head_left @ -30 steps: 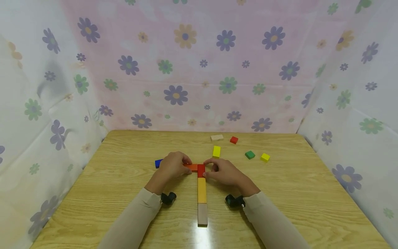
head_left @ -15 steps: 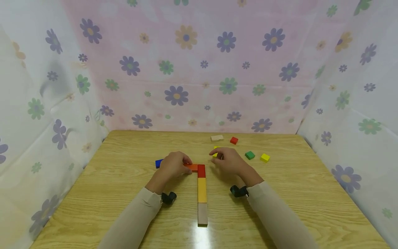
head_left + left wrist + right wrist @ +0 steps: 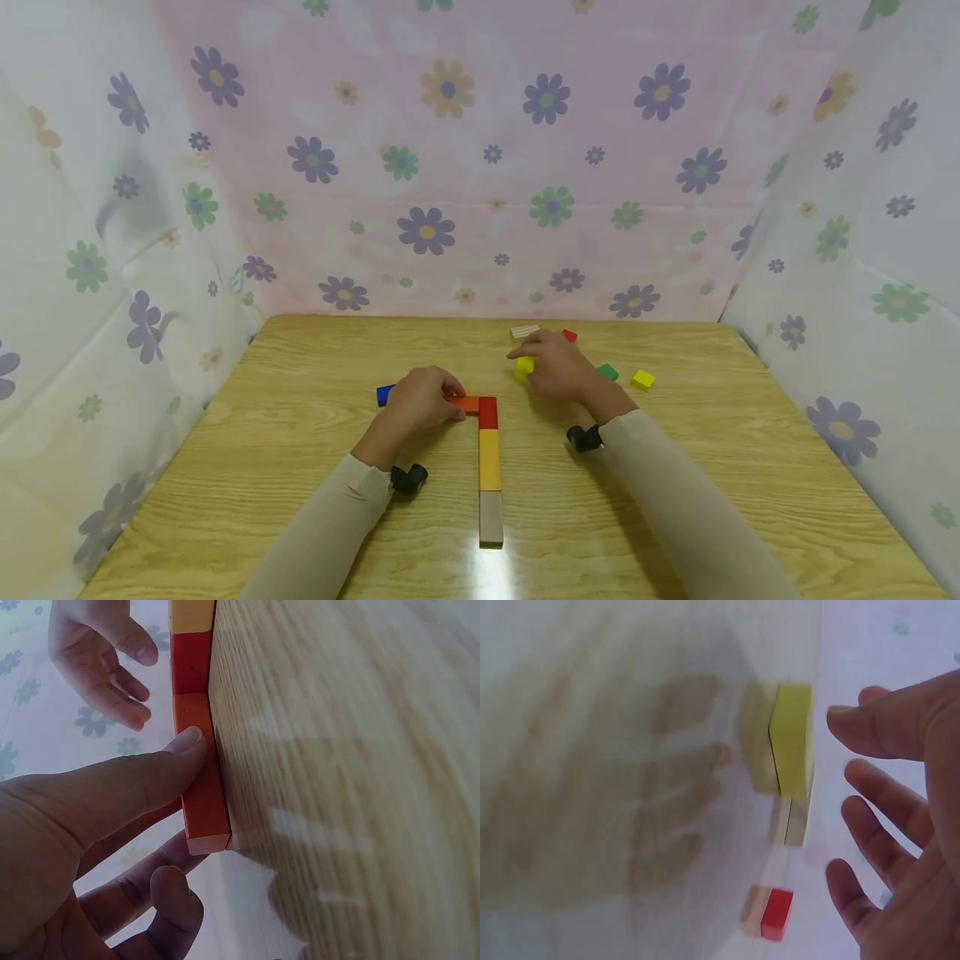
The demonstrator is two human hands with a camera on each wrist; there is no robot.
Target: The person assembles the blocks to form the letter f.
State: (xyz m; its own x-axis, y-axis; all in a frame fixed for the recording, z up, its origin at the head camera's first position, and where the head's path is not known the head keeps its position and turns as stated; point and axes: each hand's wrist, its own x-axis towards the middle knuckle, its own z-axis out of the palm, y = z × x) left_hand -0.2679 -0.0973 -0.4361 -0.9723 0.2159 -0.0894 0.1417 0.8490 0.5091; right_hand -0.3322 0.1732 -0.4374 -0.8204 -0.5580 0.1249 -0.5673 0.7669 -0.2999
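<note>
From the head, the table (image 3: 345,354) is viewed forward and downward, left hand (image 3: 416,398) and right hand (image 3: 561,368) closely from 2 wrists, the yellow block (image 3: 791,741) being shared by head and right-wrist views.

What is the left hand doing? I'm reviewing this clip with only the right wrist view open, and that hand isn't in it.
Observer: The left hand is holding an orange block, its thumb on one side, as the left wrist view shows.
Reviewer: Does anything butt up against it?
Observer: Yes, its end away from the palm meets a red block, the far end of a row running toward the person.
Reviewer: Any loose pieces on the right that my view misses?
Observer: Yes, the head view shows a green block, partly hidden behind the right hand and wrist.
</note>
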